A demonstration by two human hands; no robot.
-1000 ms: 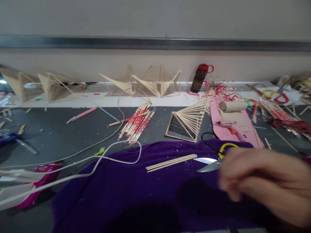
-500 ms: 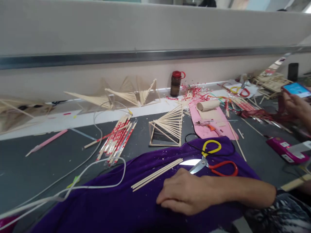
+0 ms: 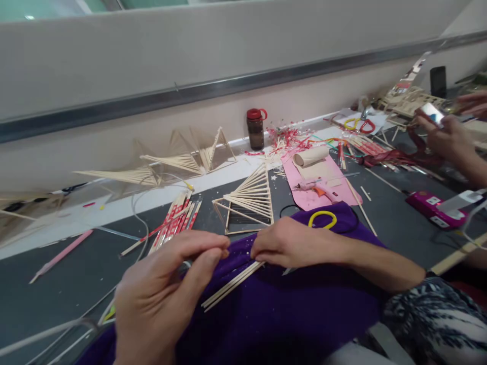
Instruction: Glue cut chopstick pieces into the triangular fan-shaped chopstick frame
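Note:
My left hand (image 3: 163, 294) is raised at the lower left, thumb and fingertips pinched together; anything between them is too small or hidden to tell. My right hand (image 3: 291, 243) rests over the purple cloth (image 3: 297, 314), fingers curled down at the upper ends of several thin wooden sticks (image 3: 232, 286). Whether it grips them is hidden. Under its wrist lie scissors, with the yellow handle (image 3: 322, 219) showing and a blade tip below. Just beyond my hands stands a twisted frame of wooden sticks (image 3: 249, 195).
Wrapped chopsticks (image 3: 173, 220) and white cables lie at left. A hot glue gun (image 3: 315, 187) rests on a pink mat (image 3: 291, 172). Behind are a red-capped bottle (image 3: 255, 129) and more stick frames (image 3: 175, 162). At right, another person's hand (image 3: 451, 137) holds a phone.
My left hand has come into view at the lower left, pinched. My right hand has moved up and left to the sticks' upper ends, covering part of the scissors. The view has shifted.

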